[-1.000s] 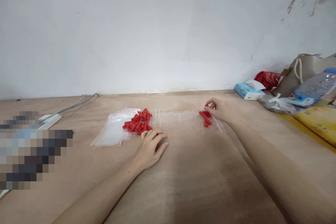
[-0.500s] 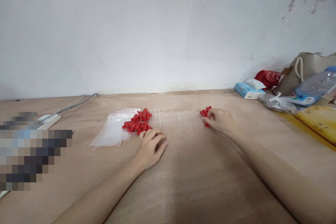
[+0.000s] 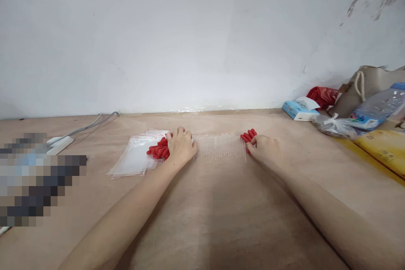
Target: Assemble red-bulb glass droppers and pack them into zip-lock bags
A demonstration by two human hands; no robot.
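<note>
A row of thin clear tubes (image 3: 220, 147) lies side by side on the table. Red rubber bulbs (image 3: 157, 150) are heaped by its left end, partly on clear plastic zip bags (image 3: 130, 156). Over the left end of the row is my left hand (image 3: 181, 147), back up, fingers bent and apart, hiding part of the heap; nothing shows in its grasp. At the right end, my right hand (image 3: 265, 149) has thumb and forefinger closed on a red rubber bulb in a smaller group of red bulbs (image 3: 249, 135); its other fingers are curled underneath and partly hidden.
To the right are a blue tissue box (image 3: 300, 109), a knotted plastic bag (image 3: 335, 125), a large clear bottle (image 3: 376, 107), a paper bag (image 3: 351, 88) and a yellow package (image 3: 384, 147). A power strip (image 3: 60, 144) with a grey cable lies left, near a blurred-out patch.
My left hand has moved up and forward from the near edge of the heap to cover the left end of the tube row. My right hand has shifted only slightly.
</note>
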